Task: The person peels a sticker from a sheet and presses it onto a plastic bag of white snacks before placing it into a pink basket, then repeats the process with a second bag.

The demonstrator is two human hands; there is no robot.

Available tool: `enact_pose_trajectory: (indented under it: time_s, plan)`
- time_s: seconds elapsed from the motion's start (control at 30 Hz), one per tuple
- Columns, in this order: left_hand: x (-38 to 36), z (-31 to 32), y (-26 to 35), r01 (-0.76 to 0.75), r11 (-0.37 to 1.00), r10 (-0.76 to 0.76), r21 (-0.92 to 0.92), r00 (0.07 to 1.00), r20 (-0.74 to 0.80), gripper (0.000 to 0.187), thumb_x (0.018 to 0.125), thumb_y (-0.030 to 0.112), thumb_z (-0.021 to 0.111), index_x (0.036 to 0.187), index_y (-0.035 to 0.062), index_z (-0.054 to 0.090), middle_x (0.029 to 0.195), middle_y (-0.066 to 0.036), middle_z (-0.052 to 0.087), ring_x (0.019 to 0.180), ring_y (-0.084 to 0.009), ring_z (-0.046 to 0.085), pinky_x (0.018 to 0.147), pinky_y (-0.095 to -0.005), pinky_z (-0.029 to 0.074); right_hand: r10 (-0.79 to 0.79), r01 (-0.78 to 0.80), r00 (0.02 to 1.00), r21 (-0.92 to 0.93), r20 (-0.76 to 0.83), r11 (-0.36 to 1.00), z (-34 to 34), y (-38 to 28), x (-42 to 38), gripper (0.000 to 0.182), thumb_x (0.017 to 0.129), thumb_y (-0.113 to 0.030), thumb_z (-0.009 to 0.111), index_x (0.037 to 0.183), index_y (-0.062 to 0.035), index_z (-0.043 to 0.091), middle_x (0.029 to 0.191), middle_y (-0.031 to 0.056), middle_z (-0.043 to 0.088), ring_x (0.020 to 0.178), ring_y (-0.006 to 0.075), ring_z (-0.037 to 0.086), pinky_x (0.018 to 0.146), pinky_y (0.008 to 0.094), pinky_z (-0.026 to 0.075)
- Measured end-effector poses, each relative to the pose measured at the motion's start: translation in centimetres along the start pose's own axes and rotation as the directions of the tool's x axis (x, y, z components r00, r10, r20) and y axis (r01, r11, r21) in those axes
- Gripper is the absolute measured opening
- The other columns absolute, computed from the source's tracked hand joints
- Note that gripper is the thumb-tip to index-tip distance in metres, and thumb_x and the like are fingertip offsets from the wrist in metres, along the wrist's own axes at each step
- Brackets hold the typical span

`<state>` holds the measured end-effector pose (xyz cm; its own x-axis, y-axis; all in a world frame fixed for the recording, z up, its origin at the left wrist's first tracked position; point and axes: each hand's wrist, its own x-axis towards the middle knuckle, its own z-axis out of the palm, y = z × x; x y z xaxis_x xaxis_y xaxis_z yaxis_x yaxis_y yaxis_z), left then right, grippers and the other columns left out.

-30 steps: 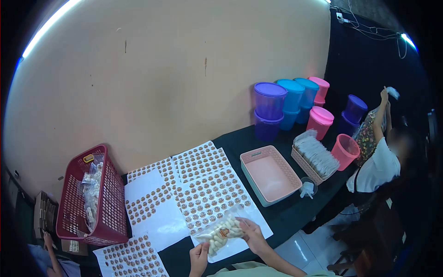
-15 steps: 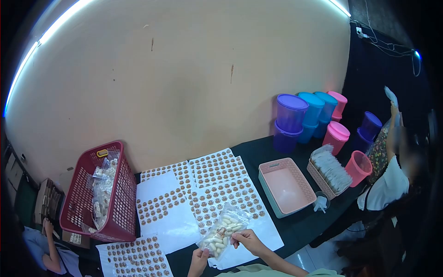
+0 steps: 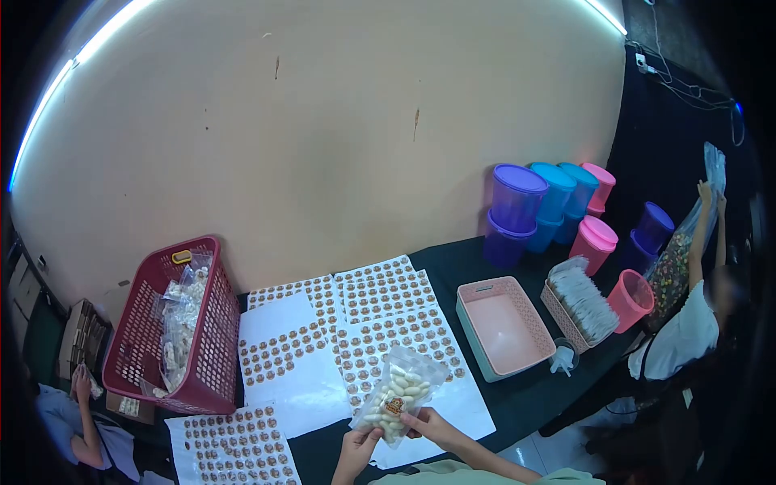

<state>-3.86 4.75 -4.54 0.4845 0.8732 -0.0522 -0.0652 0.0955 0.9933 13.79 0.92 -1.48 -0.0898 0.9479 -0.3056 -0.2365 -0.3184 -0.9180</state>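
A clear plastic bag [image 3: 414, 381] of cream-white oval pieces hangs in front of me, tilted, with a round brown sticker [image 3: 394, 406] on its face. My left hand [image 3: 358, 453] pinches its lower left corner. My right hand [image 3: 434, 429] grips the lower right side, the thumb close to the sticker; the fingers behind are mostly hidden. Beneath the bag lie white sheets [image 3: 473, 412] with rows of round brown stickers. Another sticker sheet [image 3: 230, 449] lies at the left front.
A dark red basket [image 3: 217, 347] with filled bags stands left. Rightward are a pink tray [image 3: 517, 368], a basket of packets [image 3: 582, 303], a pink bucket [image 3: 630, 301] and lidded tubs [image 3: 517, 198]. One person [image 3: 679, 331] raises a large bag at right; another [image 3: 69, 420] sits at left.
The bag has turned and risen slightly, so its sticker faces me more plainly. My right hand has shifted a little along it. The person at right lifts their bag higher.
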Motion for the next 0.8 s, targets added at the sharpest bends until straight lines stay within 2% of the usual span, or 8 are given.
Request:
enact_pose_trajectory:
  time_s: [0.33,0.4,0.47,0.53,0.6,0.67,0.73,0.8]
  plan:
    - [0.4,-1.6,1.0,0.102,0.979,-0.129,0.175,0.98,0.153,0.036,0.079,0.03,0.06,0.093,-0.0036,0.058,0.084,-0.004,0.059,0.076,-0.0084,0.052,0.066,-0.0222,0.041,-0.155,0.156,0.988,-0.029,0.015,0.987,0.0,-1.7,-0.5,0.034,0.08,-0.033,0.058,0.093,-0.0014,0.058,0.077,0.0001,0.057,0.065,0.0035,0.048,0.056,0.0181,0.038]
    - [0.8,-2.0,2.5,-0.04,0.989,0.05,-0.141,0.996,0.07,0.048,0.077,0.038,0.06,0.1,-0.004,0.054,0.088,-0.007,0.059,0.08,-0.012,0.055,0.071,-0.0239,0.043,-0.146,0.147,0.989,-0.056,0.006,0.988,-0.1,-1.6,-0.5,0.035,0.079,-0.033,0.059,0.093,-0.0012,0.058,0.077,0.0004,0.058,0.065,0.0037,0.048,0.056,0.0185,0.038]
    - [1.4,-2.7,3.7,-0.013,0.993,0.025,-0.118,0.995,0.099,0.056,0.077,0.043,0.058,0.107,-0.0041,0.05,0.091,-0.009,0.059,0.084,-0.0149,0.056,0.075,-0.0251,0.043,-0.164,0.163,0.984,-0.029,-0.063,0.986,0.4,-0.9,-0.3,0.034,0.077,-0.035,0.061,0.082,-0.0011,0.06,0.066,-0.002,0.053,0.058,0.0029,0.043,0.05,0.0185,0.033]
    - [1.7,-2.9,3.8,-0.081,0.997,0.08,0.004,0.986,0.148,0.056,0.077,0.042,0.058,0.108,-0.0044,0.048,0.091,-0.009,0.059,0.083,-0.0138,0.056,0.073,-0.0238,0.043,-0.145,0.143,0.989,-0.048,-0.038,0.989,0.2,0.2,-0.3,0.034,0.077,-0.035,0.061,0.084,-0.0013,0.059,0.065,-0.0026,0.052,0.057,0.0038,0.043,0.05,0.0185,0.034]
    - [1.3,-2.4,3.4,0.005,0.999,-0.012,0.047,0.987,0.161,0.048,0.079,0.036,0.057,0.104,-0.0041,0.052,0.087,-0.007,0.059,0.079,-0.0115,0.054,0.07,-0.0221,0.043,-0.046,0.052,0.998,-0.183,0.037,0.982,0.5,0.6,-0.9,0.037,0.077,-0.037,0.061,0.084,-0.0008,0.059,0.065,-0.0025,0.05,0.058,0.0046,0.043,0.051,0.0191,0.034]
    - [1.2,-1.8,2.9,0.223,0.959,-0.252,0.176,0.954,0.16,0.038,0.082,0.03,0.056,0.098,-0.0035,0.056,0.082,-0.004,0.059,0.075,-0.0084,0.052,0.066,-0.0206,0.041,0.007,0.0,1.0,-0.217,0.03,0.976,0.9,0.5,-1.5,0.041,0.075,-0.04,0.062,0.083,0.0,0.058,0.065,-0.0014,0.05,0.058,0.0056,0.043,0.051,0.0199,0.034]
    - [1.0,-0.9,2.9,0.202,0.967,-0.226,0.156,0.961,0.157,0.031,0.083,0.027,0.055,0.093,-0.0029,0.059,0.078,-0.001,0.058,0.072,-0.0064,0.049,0.063,-0.0193,0.039,-0.111,0.099,0.99,-0.134,-0.083,0.986,0.8,1.9,-1.6,0.044,0.073,-0.043,0.064,0.079,0.0007,0.058,0.062,0.0001,0.05,0.057,0.0066,0.043,0.05,0.0208,0.035]
    - [1.0,-0.5,1.9,0.081,0.979,-0.115,0.185,0.977,0.18,0.036,0.081,0.03,0.056,0.096,-0.0028,0.058,0.079,-0.002,0.059,0.073,-0.0067,0.05,0.063,-0.0187,0.039,-0.05,0.003,0.991,-0.361,-0.121,0.932,0.0,1.8,-2.3,0.044,0.073,-0.044,0.063,0.085,-0.0011,0.06,0.064,0.0004,0.052,0.059,0.0075,0.044,0.054,0.0211,0.036]
